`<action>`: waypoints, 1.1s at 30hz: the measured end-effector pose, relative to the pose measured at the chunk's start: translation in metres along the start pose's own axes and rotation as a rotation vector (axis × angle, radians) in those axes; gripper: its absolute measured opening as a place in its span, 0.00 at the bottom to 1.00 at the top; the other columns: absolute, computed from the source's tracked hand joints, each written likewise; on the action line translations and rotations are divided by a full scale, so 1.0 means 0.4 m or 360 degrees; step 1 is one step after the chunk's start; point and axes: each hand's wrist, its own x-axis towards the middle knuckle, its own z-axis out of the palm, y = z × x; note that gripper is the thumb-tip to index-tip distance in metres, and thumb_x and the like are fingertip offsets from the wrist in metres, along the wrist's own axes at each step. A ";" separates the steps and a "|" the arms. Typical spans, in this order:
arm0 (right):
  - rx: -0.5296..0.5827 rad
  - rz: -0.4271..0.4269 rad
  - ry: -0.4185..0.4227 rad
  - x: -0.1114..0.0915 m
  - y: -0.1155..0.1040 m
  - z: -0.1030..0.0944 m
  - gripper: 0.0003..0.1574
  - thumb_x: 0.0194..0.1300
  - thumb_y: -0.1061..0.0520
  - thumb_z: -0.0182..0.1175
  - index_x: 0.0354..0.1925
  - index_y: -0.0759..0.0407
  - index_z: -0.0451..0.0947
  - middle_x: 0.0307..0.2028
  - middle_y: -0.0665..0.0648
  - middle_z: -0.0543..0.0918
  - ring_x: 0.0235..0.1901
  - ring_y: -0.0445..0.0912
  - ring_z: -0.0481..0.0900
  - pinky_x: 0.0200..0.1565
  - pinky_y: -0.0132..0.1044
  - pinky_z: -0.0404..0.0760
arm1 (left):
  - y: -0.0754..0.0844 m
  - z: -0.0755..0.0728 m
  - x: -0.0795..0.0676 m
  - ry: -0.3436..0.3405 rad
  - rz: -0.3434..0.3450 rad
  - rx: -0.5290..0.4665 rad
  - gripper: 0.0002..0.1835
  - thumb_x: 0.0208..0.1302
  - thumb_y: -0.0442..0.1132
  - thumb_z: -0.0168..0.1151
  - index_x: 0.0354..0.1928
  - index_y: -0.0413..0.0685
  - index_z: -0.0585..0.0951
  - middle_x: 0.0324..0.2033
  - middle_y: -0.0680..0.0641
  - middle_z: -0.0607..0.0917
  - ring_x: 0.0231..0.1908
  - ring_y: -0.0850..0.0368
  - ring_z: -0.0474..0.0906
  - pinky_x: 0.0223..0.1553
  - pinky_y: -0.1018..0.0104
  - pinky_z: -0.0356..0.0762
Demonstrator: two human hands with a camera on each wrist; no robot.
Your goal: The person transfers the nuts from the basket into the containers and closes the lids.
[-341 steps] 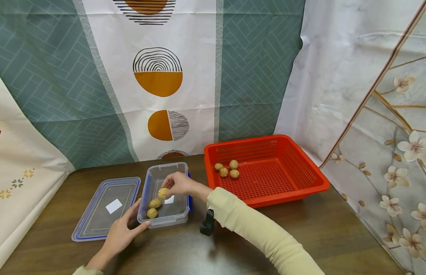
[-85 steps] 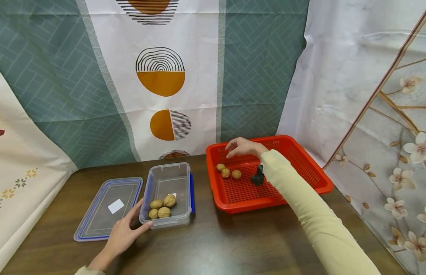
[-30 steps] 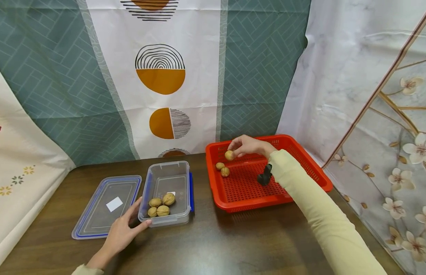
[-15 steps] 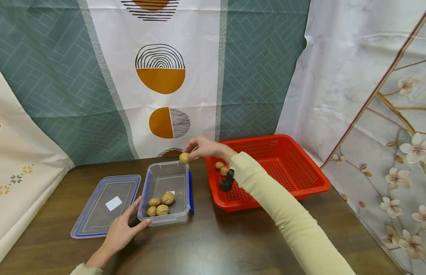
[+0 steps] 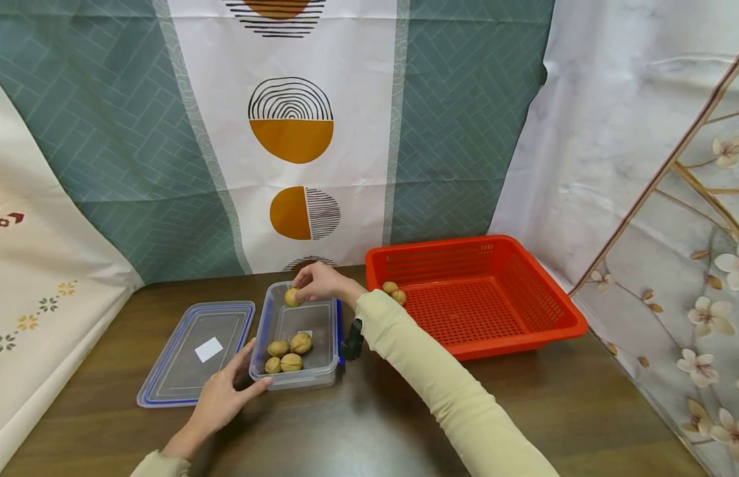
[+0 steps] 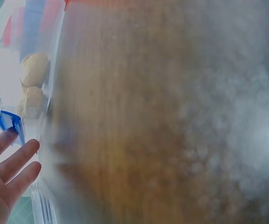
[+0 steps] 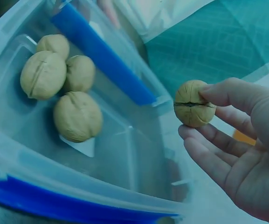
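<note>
My right hand (image 5: 323,281) pinches a walnut (image 7: 194,103) between thumb and fingertips, over the far part of a clear plastic container (image 5: 297,379) with blue side clips. Several walnuts (image 5: 291,362) lie together at the container's near end, beside a small white label. My left hand (image 5: 220,396) rests against the container's near left corner, its thumb on the front rim and its fingers, fairly straight in the left wrist view, along the left side.
A red perforated basket (image 5: 476,350) stands to the right, with two walnuts (image 5: 397,295) at its left end. Left of the container lies its clear lid (image 5: 181,368) with a blue seal. Patterned curtains (image 5: 453,132) hang behind the wooden table (image 5: 584,411).
My right hand took a walnut out of the red basket and carried it left over the container. Earlier, more walnuts joined those in the container. My left hand stays at the corner.
</note>
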 end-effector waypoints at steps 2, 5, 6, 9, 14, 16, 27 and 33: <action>0.0002 0.0010 0.0028 0.003 0.012 0.017 0.12 0.51 0.65 0.65 0.38 0.64 0.79 0.35 0.57 0.81 0.30 0.41 0.77 0.39 0.37 0.79 | 0.002 0.002 -0.004 0.0004 -0.0007 -0.0003 0.41 0.54 0.54 0.62 0.68 0.50 0.58 0.53 0.35 0.75 0.46 0.41 0.78 0.43 0.44 0.72; -0.0023 0.0013 0.0040 0.013 0.031 0.045 0.12 0.51 0.66 0.64 0.38 0.65 0.79 0.34 0.58 0.81 0.29 0.42 0.77 0.37 0.36 0.79 | 0.004 0.001 -0.007 0.0005 -0.0009 -0.0003 0.41 0.55 0.54 0.62 0.68 0.51 0.58 0.53 0.35 0.75 0.46 0.41 0.78 0.43 0.44 0.72; -0.0049 0.0008 0.0034 0.016 0.037 0.055 0.12 0.51 0.66 0.64 0.38 0.65 0.79 0.34 0.58 0.81 0.30 0.42 0.77 0.37 0.35 0.79 | 0.005 0.001 -0.007 0.0005 -0.0008 -0.0001 0.41 0.55 0.54 0.62 0.68 0.50 0.58 0.53 0.35 0.75 0.46 0.41 0.78 0.43 0.44 0.72; -0.0144 -0.0007 0.0021 0.027 0.047 0.083 0.13 0.51 0.64 0.65 0.38 0.64 0.80 0.34 0.57 0.82 0.32 0.42 0.77 0.36 0.31 0.78 | 0.006 0.000 -0.009 0.0007 -0.0013 0.0001 0.41 0.55 0.54 0.62 0.68 0.50 0.58 0.53 0.35 0.75 0.45 0.42 0.78 0.44 0.44 0.72; -0.0236 0.0049 0.0053 0.030 0.053 0.126 0.12 0.50 0.62 0.66 0.37 0.59 0.80 0.35 0.52 0.81 0.36 0.41 0.76 0.35 0.27 0.75 | 0.010 0.002 -0.009 0.0009 -0.0025 0.0008 0.41 0.54 0.55 0.62 0.68 0.51 0.59 0.52 0.36 0.76 0.45 0.43 0.78 0.44 0.44 0.71; -0.0247 0.0096 0.0081 0.029 0.059 0.142 0.11 0.49 0.62 0.67 0.36 0.59 0.81 0.34 0.51 0.81 0.35 0.41 0.76 0.35 0.28 0.74 | 0.011 0.004 -0.009 0.0011 -0.0026 0.0009 0.41 0.54 0.55 0.62 0.67 0.52 0.59 0.52 0.36 0.76 0.45 0.43 0.78 0.44 0.44 0.71; -0.0336 0.0203 0.0128 0.022 0.066 0.181 0.13 0.48 0.60 0.69 0.36 0.59 0.82 0.32 0.50 0.81 0.27 0.39 0.74 0.25 0.28 0.73 | 0.010 -0.001 -0.004 -0.0007 -0.0029 0.0007 0.41 0.55 0.55 0.62 0.68 0.52 0.58 0.53 0.35 0.75 0.45 0.41 0.78 0.44 0.43 0.71; -0.0306 0.0197 0.0141 0.021 0.064 0.170 0.14 0.49 0.59 0.69 0.37 0.59 0.81 0.33 0.51 0.82 0.31 0.41 0.76 0.30 0.28 0.74 | 0.008 -0.003 -0.004 -0.0021 -0.0027 0.0006 0.41 0.55 0.54 0.62 0.68 0.51 0.58 0.54 0.35 0.74 0.46 0.42 0.77 0.45 0.42 0.70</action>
